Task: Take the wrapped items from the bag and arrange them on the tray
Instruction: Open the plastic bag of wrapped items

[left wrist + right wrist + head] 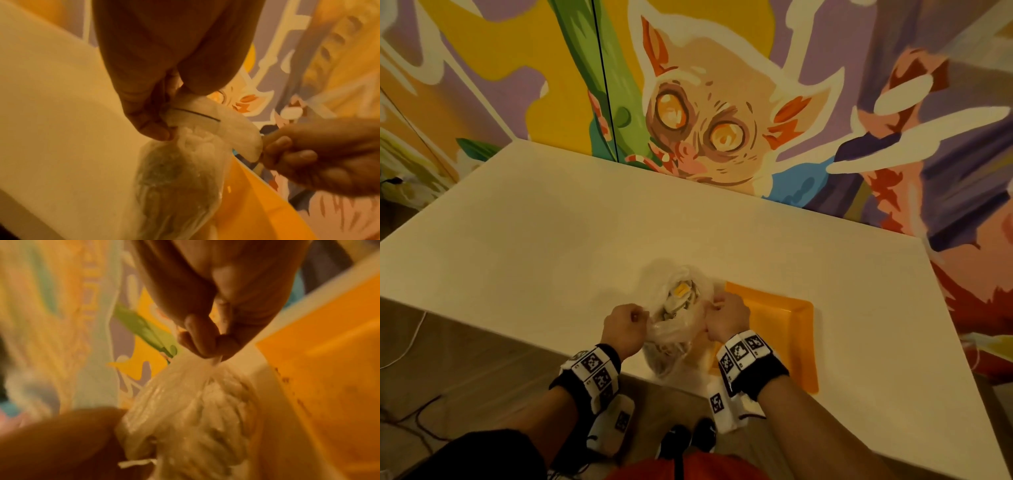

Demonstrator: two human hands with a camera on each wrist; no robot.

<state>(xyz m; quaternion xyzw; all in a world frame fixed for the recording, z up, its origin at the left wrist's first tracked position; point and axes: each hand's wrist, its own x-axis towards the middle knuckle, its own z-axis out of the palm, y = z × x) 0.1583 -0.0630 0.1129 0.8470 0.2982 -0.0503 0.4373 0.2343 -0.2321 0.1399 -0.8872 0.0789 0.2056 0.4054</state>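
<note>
Holding the bag (677, 310) by its mouth, I have my left hand (625, 325) pinching the film on one side and my right hand (727, 317) pinching it on the other, fingers curled tight on both, the plastic drawn taut between them. It sits on the table (551, 240) near the front edge, just beside the tray (787, 318), its right side touching or overlapping the tray's near rim as far as I can tell. Through the film I can make out the wrapped items (679, 296), pale bundles with a yellow patch among them; how many there are I cannot tell. I judge the bag thin, soft and slippery: it will crumple instead of standing open, and it may tear if I pull the edges too hard. The items look light and squashy, so I would take each by its body with a loose grasp, not by a stray fold of wrap. Nothing lies on the tray yet, so I judge the task barely begun. My forearms come in low from the table edge, wrists bent slightly, knuckles up, the two fists close together over the bag. From the left wrist view, my thumb (148, 128) presses the film against the side of a finger.
</note>
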